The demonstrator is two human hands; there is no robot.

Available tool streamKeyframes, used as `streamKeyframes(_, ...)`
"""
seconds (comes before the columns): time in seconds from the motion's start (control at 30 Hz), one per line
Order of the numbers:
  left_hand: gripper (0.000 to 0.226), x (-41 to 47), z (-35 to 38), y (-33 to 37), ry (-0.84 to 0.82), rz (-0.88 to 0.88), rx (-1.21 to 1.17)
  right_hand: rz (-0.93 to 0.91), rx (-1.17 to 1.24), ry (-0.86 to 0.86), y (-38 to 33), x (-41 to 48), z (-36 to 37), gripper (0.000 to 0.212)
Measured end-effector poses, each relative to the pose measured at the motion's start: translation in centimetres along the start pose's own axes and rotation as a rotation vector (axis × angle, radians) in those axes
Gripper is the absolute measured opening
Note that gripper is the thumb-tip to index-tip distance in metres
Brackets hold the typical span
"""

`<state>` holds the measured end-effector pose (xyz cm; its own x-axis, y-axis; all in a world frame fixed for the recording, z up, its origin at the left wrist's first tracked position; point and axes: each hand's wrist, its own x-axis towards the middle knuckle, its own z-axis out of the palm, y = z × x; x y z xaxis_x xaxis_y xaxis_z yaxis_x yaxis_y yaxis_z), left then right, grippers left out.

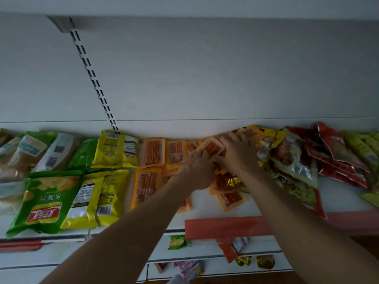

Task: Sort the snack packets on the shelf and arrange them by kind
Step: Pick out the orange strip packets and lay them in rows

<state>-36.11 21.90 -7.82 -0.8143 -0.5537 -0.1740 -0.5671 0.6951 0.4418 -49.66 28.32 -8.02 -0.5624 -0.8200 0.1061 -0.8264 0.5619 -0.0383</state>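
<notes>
Just right of centre in the frame, on the shelf (207, 208), both hands meet on one orange packet (211, 149): the left hand (195, 169) pinches its lower edge with curled fingers (198, 155); the right hand (235, 153) lies over its far side, grip unclear. Flat glossy film slips easily, so the crinkled foil heap (291, 158) at right could slump onto the orange rows (153, 152); puffy chip bags (47, 201) lie lower left.

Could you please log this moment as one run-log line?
stage: sorting | left hand: holds orange packet | right hand: touches it, hold unclear | chip bags: grouped left
</notes>
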Motion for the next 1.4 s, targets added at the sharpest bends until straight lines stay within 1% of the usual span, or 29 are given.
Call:
streamKeyframes(0.1, 0.060, 1.4, 1.8, 1.3, 0.047, -0.081, -0.062, 0.044, 0.027, -0.026, 2.4, 0.6, -0.3, 0.074)
streamKeyframes(0.17, 0.058, 2.6, 2.3, 2.0, 0.097, -0.147, -0.053, 0.036, 0.049, -0.026, 3.5, 0.9, -0.5, 0.075)
streamKeyframes(0.23, 0.053, 3.6, 2.2, 2.3, 0.158, -0.175, -0.053, 0.025, 0.059, -0.006, 4.2, 1.2, -0.7, 0.073)
streamKeyframes(0.3, 0.056, 4.4, 1.9, 2.6, 0.173, -0.201, -0.048, 0.014, 0.055, -0.005, 4.7, 1.5, -0.9, 0.073)
streamKeyframes(0.37, 0.056, 4.8, 1.6, 3.0, 0.165, -0.234, -0.016, 0.004, 0.063, 0.011, 5.1, 1.8, -1.2, 0.063)
streamKeyframes(0.43, 0.058, 5.2, 1.5, 3.3, 0.159, -0.247, 0.023, -0.012, 0.108, 0.068, 5.6, 2.0, -1.5, 0.045)
streamKeyframes(0.5, 0.061, 5.3, 1.4, 3.5, 0.149, -0.229, 0.073, -0.037, 0.173, 0.118, 6.1, 2.0, -1.7, 0.034)
streamKeyframes(0.57, 0.061, 5.3, 1.5, 3.5, 0.134, -0.225, 0.038, -0.059, 0.221, 0.151, 6.9, 1.9, -2.0, 0.029)
streamKeyframes(0.63, 0.062, 5.3, 1.6, 3.5, 0.141, -0.236, -0.038, -0.084, 0.258, 0.192, 7.8, 1.8, -2.4, 0.028)
streamKeyframes(0.7, 0.061, 5.2, 1.8, 3.6, 0.166, -0.227, -0.046, -0.114, 0.286, 0.223, 8.6, 1.6, -2.9, 0.029)
streamKeyframes(0.83, 0.055, 5.0, 1.9, 4.0, 0.189, -0.194, 0.080, -0.135, 0.317, 0.282, 10.2, 1.2, -4.1, 0.030)
streamKeyframes(0.93, 0.054, 5.0, 1.6, 4.2, 0.182, -0.158, 0.212, -0.155, 0.319, 0.370, 11.6, 0.9, -5.2, 0.029)
streamKeyframes(1.07, 0.048, 5.2, 1.0, 4.3, 0.178, -0.104, 0.343, -0.108, 0.322, 0.481, 13.1, 0.2, -6.9, 0.027)
streamKeyframes(1.17, 0.040, 5.4, 1.0, 4.1, 0.207, -0.015, 0.448, -0.030, 0.392, 0.489, 13.6, -0.5, -7.6, 0.026)
streamKeyframes(1.23, 0.037, 5.7, 0.8, 4.1, 0.175, 0.030, 0.502, -0.001, 0.443, 0.475, 13.6, -1.1, -7.7, 0.027)
streamKeyframes(1.33, 0.039, 6.0, 0.6, 4.3, 0.128, 0.021, 0.515, 0.042, 0.546, 0.418, 12.9, -2.3, -7.1, 0.028)
streamKeyframes(1.4, 0.038, 5.9, 1.0, 4.3, 0.172, 0.026, 0.517, 0.086, 0.632, 0.382, 12.1, -3.0, -6.5, 0.031)
